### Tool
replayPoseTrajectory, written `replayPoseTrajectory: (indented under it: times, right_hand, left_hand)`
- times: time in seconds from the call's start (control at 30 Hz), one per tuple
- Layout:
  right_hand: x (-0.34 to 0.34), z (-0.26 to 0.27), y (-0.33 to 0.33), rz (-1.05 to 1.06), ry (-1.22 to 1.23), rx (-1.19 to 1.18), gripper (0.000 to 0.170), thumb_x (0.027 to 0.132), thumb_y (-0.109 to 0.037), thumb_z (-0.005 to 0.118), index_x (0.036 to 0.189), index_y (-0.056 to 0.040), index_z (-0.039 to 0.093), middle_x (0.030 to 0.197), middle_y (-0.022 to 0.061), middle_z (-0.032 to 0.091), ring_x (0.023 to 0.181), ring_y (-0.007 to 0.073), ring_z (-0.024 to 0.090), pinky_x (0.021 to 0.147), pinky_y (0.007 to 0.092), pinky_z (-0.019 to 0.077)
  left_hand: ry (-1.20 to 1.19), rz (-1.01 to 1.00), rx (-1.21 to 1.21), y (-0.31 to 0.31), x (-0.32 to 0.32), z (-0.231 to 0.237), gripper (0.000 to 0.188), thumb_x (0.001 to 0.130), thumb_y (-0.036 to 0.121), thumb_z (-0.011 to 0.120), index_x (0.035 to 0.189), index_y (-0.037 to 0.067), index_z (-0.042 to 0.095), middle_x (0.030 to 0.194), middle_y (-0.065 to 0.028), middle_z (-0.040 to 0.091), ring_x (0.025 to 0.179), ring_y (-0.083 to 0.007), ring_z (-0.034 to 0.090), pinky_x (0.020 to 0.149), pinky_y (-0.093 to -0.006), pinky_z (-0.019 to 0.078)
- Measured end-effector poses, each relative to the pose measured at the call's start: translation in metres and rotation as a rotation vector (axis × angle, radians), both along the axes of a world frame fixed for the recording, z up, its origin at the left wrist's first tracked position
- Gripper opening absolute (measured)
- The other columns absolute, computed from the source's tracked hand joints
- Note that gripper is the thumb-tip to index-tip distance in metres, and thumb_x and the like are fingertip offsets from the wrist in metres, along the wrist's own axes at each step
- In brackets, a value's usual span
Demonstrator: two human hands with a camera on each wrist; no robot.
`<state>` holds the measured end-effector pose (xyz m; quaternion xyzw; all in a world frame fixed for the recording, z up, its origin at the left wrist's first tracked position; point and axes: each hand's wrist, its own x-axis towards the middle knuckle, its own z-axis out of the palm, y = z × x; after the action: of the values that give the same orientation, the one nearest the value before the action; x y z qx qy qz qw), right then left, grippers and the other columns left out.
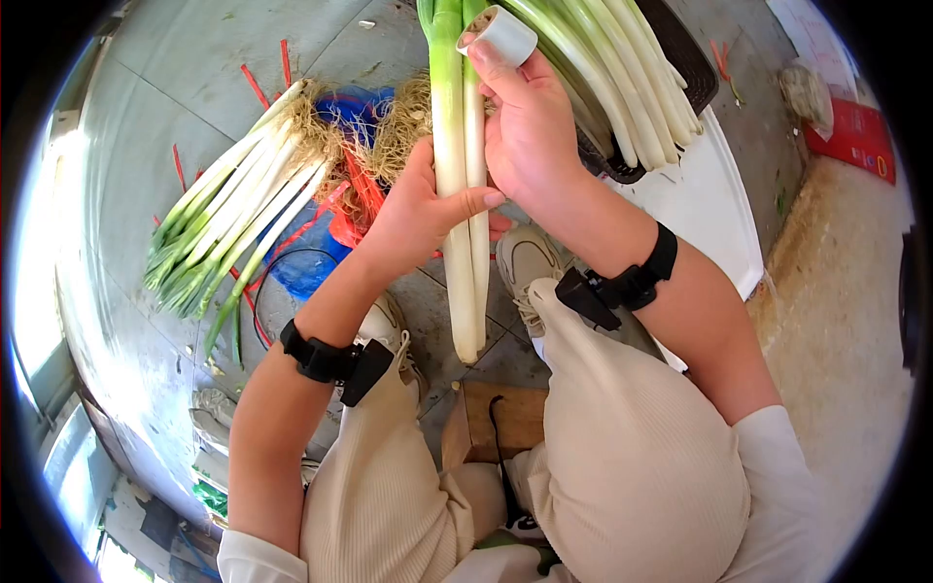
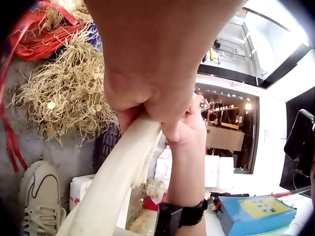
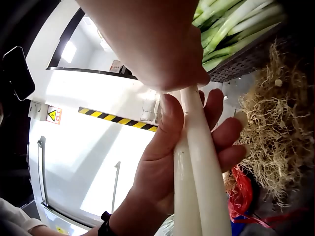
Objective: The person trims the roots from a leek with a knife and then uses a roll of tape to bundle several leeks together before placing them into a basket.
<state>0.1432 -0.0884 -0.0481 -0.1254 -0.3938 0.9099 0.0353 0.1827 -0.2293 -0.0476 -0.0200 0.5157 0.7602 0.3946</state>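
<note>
Two trimmed leeks [image 1: 449,146] point their white ends toward the person's feet. The left hand [image 1: 418,214] grips them around the middle, thumb across the front; in the right wrist view its fingers [image 3: 229,137] curl beside the white stalks [image 3: 204,162]. Higher up, the right hand [image 1: 530,131] pinches a white roll [image 1: 512,37], perhaps tape, against the upper stalks. The left wrist view shows the left hand [image 2: 147,93] above the pale stalks [image 2: 118,172], with the right hand [image 2: 192,125] behind it. The roll is hidden in both wrist views.
More leeks [image 1: 622,87] lie in a dark basket [image 1: 695,49] on a white tray [image 1: 714,194]. Untrimmed leeks [image 1: 243,185] with roots [image 1: 403,121] lie at left beside red ties and blue plastic [image 1: 296,272]. A wooden stool [image 1: 486,418] stands between the legs.
</note>
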Motion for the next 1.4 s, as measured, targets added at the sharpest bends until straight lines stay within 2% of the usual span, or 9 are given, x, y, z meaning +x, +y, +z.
replayPoseTrajectory:
  times: [0.13, 0.37, 0.57, 0.67, 0.8, 1.17, 1.23, 1.33, 1.4]
  right_hand:
    - [-0.002, 0.003, -0.005, -0.048, -0.022, -0.005, 0.019, 0.093, -0.009, 0.070, 0.110, -0.0048, 0.062, 0.094, 0.0005, 0.064, 0.084, 0.0089, 0.059, 0.078, 0.0283, 0.0489]
    - [-0.003, 0.010, -0.005, -0.085, 0.018, -0.073, 0.020, 0.092, -0.009, 0.071, 0.109, -0.0026, 0.063, 0.101, 0.0035, 0.068, 0.088, 0.0111, 0.063, 0.079, 0.0287, 0.0500]
    - [-0.004, 0.000, 0.016, 0.198, 0.129, 0.192, 0.021, 0.094, -0.008, 0.068, 0.114, -0.0038, 0.066, 0.112, 0.0043, 0.069, 0.099, 0.0114, 0.063, 0.087, 0.0313, 0.0531]
    - [-0.001, -0.008, 0.014, 0.105, 0.091, 0.469, 0.021, 0.085, -0.007, 0.074, 0.105, -0.0013, 0.072, 0.084, 0.0042, 0.072, 0.073, 0.0089, 0.066, 0.065, 0.0262, 0.0530]
    - [-0.006, -0.013, 0.012, -0.064, 0.066, 0.709, 0.022, 0.081, -0.018, 0.080, 0.096, -0.0027, 0.074, 0.071, 0.0028, 0.069, 0.061, 0.0063, 0.060, 0.054, 0.0247, 0.0461]
    - [-0.010, 0.005, 0.004, -0.063, 0.014, 0.727, 0.018, 0.089, -0.005, 0.072, 0.105, 0.0031, 0.071, 0.084, 0.0036, 0.071, 0.072, 0.0064, 0.060, 0.062, 0.0239, 0.0489]
    - [-0.009, 0.006, 0.003, -0.046, -0.020, 0.711, 0.019, 0.089, -0.003, 0.071, 0.107, 0.0039, 0.070, 0.084, 0.0035, 0.071, 0.073, 0.0055, 0.059, 0.062, 0.0232, 0.0490]
    - [-0.010, 0.003, 0.001, -0.133, 0.097, 0.744, 0.016, 0.087, -0.013, 0.075, 0.096, 0.0004, 0.072, 0.076, 0.0026, 0.069, 0.065, 0.0107, 0.059, 0.063, 0.0310, 0.0467]
    - [-0.009, 0.000, 0.011, 0.072, 0.071, 0.759, 0.021, 0.083, -0.014, 0.078, 0.100, -0.0024, 0.074, 0.075, 0.0028, 0.070, 0.065, 0.0067, 0.063, 0.058, 0.0244, 0.0493]
  left_hand:
    - [0.016, -0.053, -0.014, 0.000, 0.000, 0.001, 0.051, 0.096, 0.010, 0.068, 0.128, 0.004, 0.029, 0.114, -0.0174, 0.061, 0.087, -0.0287, 0.073, 0.070, -0.0407, 0.0650]
    - [-0.055, -0.068, -0.004, 0.001, 0.001, 0.007, 0.050, 0.097, 0.009, 0.064, 0.131, 0.008, 0.026, 0.109, -0.0182, 0.064, 0.080, -0.0285, 0.073, 0.065, -0.0414, 0.0647]
    - [-0.156, -0.018, 0.093, -0.003, -0.004, 0.010, 0.053, 0.099, 0.013, 0.060, 0.137, 0.014, 0.024, 0.105, -0.0181, 0.064, 0.067, -0.0284, 0.071, 0.057, -0.0426, 0.0634]
    - [-0.270, -0.030, 0.151, -0.001, -0.004, 0.012, 0.056, 0.099, 0.014, 0.061, 0.138, 0.013, 0.022, 0.106, -0.0192, 0.063, 0.068, -0.0286, 0.071, 0.059, -0.0436, 0.0636]
    - [-0.241, -0.086, 0.153, 0.005, 0.002, 0.010, 0.061, 0.097, 0.012, 0.063, 0.142, 0.015, 0.022, 0.108, -0.0205, 0.064, 0.075, -0.0315, 0.073, 0.066, -0.0475, 0.0648]
    - [-0.210, -0.077, 0.161, 0.011, 0.005, 0.011, 0.066, 0.095, 0.003, 0.063, 0.143, 0.017, 0.021, 0.109, -0.0202, 0.063, 0.080, -0.0329, 0.073, 0.073, -0.0515, 0.0645]
    - [-0.191, -0.072, 0.136, 0.010, 0.006, 0.007, 0.062, 0.095, 0.003, 0.063, 0.141, 0.016, 0.024, 0.100, -0.0163, 0.063, 0.075, -0.0299, 0.072, 0.067, -0.0485, 0.0638]
    - [-0.139, -0.038, 0.172, 0.008, 0.007, 0.002, 0.057, 0.095, 0.005, 0.063, 0.138, 0.015, 0.026, 0.090, -0.0132, 0.062, 0.068, -0.0279, 0.069, 0.059, -0.0454, 0.0613]
    - [-0.176, -0.017, 0.200, 0.004, 0.005, 0.001, 0.058, 0.095, 0.005, 0.064, 0.137, 0.014, 0.026, 0.087, -0.0137, 0.062, 0.066, -0.0281, 0.069, 0.058, -0.0449, 0.0614]
